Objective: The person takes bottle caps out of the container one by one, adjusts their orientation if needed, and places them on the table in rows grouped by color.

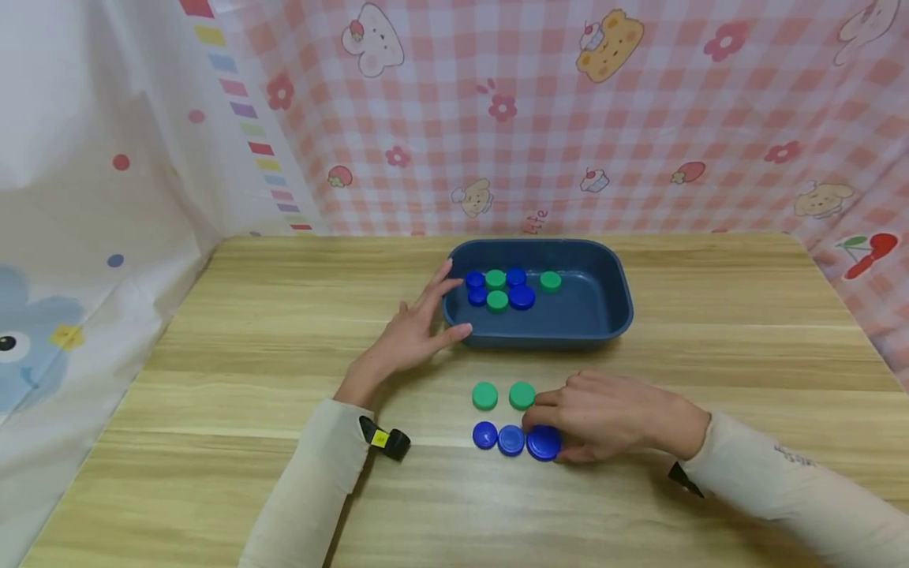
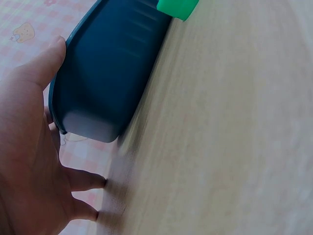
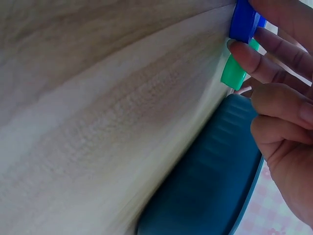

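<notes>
My right hand (image 1: pixel 604 414) pinches a large blue bottle cap (image 1: pixel 544 444) between thumb and fingers, low over the table. Left of it, two smaller blue caps (image 1: pixel 498 439) lie in a row. Behind that row are two green caps (image 1: pixel 485 396), the right one close to my right fingers. At the left end of a dark blue tray (image 1: pixel 618 315), my left hand (image 1: pixel 408 335) is spread, its thumb on the near rim and fingertips around the far left corner. Several blue and green caps (image 1: pixel 521 297) stand in the tray's left half.
The wood-grain table (image 1: pixel 746 355) ends at the back against a pink checked cloth (image 1: pixel 639 134). White cloth (image 1: pixel 78 158) hangs at the left. Long sleeves (image 1: pixel 305 481) cover both forearms, with a black wrist device (image 1: pixel 387 439) on the left one.
</notes>
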`<move>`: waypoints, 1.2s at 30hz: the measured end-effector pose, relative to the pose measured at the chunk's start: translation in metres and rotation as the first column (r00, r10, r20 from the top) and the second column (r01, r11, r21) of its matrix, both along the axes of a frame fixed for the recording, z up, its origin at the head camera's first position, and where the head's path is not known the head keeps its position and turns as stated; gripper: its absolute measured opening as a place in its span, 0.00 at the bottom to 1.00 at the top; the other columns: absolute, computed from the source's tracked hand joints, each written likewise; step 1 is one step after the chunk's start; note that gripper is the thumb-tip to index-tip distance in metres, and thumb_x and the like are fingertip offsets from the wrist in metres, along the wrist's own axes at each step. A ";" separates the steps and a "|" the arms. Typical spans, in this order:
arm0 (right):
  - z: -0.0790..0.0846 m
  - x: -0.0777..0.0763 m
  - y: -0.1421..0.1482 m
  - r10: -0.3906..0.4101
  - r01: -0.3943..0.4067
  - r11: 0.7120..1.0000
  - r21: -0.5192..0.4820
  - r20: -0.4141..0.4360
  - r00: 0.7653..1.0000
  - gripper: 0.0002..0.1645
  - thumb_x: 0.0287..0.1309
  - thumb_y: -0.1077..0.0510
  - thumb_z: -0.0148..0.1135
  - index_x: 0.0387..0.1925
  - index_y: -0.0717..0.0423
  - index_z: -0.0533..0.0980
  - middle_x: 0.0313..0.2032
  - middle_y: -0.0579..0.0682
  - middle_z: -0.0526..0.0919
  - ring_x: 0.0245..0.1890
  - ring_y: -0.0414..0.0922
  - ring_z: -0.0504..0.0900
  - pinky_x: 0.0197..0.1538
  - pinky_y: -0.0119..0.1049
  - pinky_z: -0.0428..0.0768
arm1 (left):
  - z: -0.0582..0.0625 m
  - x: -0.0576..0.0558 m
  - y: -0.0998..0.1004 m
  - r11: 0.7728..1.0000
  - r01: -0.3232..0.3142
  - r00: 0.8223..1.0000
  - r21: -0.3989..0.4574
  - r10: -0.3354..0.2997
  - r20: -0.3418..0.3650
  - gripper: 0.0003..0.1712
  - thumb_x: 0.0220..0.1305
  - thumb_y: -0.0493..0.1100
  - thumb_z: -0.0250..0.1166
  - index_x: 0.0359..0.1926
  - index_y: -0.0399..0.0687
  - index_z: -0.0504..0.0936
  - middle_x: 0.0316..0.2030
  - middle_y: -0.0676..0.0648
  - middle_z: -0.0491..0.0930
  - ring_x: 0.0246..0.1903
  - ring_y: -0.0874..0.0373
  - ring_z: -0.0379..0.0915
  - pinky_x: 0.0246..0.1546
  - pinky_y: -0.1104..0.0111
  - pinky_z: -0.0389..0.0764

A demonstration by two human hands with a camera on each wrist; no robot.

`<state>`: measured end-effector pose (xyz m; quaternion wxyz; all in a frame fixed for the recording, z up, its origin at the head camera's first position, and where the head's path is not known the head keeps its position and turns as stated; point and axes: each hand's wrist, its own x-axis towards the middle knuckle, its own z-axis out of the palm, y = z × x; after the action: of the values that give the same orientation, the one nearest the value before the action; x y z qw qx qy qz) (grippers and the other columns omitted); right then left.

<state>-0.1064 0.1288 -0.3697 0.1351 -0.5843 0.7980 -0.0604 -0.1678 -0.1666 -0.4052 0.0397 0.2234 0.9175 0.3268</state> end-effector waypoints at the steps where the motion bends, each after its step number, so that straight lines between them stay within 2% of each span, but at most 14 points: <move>1: 0.000 0.000 0.000 0.001 -0.001 1.000 -0.003 0.001 1.000 0.23 0.52 0.47 0.70 0.49 0.43 0.75 0.40 0.36 0.78 0.22 0.32 0.68 0.26 0.28 0.70 | 0.000 0.000 0.000 1.000 0.000 1.000 0.000 0.000 0.000 0.48 0.58 0.78 0.44 0.73 0.62 0.49 0.74 0.63 0.29 0.71 0.47 0.43 0.59 0.31 0.39; 17: 0.000 -0.002 0.000 0.014 -0.014 1.000 -0.023 -0.013 1.000 0.22 0.53 0.47 0.70 0.49 0.43 0.75 0.40 0.37 0.78 0.22 0.32 0.69 0.26 0.29 0.72 | 0.001 -0.002 0.001 1.000 0.006 1.000 0.003 -0.006 -0.007 0.47 0.60 0.77 0.45 0.73 0.62 0.49 0.74 0.63 0.28 0.71 0.47 0.44 0.59 0.31 0.39; 24: -0.001 -0.001 -0.001 0.020 -0.020 0.999 -0.029 -0.021 1.000 0.22 0.53 0.48 0.70 0.49 0.43 0.75 0.38 0.36 0.78 0.21 0.31 0.68 0.26 0.29 0.72 | 0.000 -0.001 0.001 1.000 0.008 1.000 0.001 -0.008 -0.011 0.47 0.60 0.76 0.45 0.73 0.61 0.50 0.75 0.59 0.30 0.71 0.47 0.43 0.59 0.31 0.40; 32: 0.000 0.000 -0.001 0.010 -0.011 1.000 -0.016 -0.033 0.999 0.22 0.53 0.47 0.70 0.48 0.43 0.74 0.37 0.36 0.78 0.20 0.32 0.67 0.25 0.29 0.70 | 0.000 -0.001 0.001 1.000 0.006 1.000 0.003 -0.006 -0.007 0.46 0.61 0.76 0.46 0.73 0.62 0.50 0.74 0.61 0.29 0.71 0.48 0.43 0.59 0.31 0.39; 36: 0.000 0.001 -0.001 0.002 -0.002 1.000 -0.015 -0.012 1.000 0.22 0.53 0.48 0.71 0.48 0.44 0.74 0.36 0.37 0.78 0.20 0.32 0.67 0.24 0.28 0.70 | -0.001 -0.001 0.000 1.000 0.004 1.000 -0.003 -0.004 -0.004 0.45 0.62 0.75 0.46 0.73 0.63 0.50 0.74 0.63 0.28 0.71 0.48 0.43 0.59 0.31 0.39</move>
<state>-0.1056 0.1275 -0.3697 0.1261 -0.5865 0.7976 -0.0628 -0.1684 -0.1667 -0.4064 0.0387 0.2258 0.9176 0.3249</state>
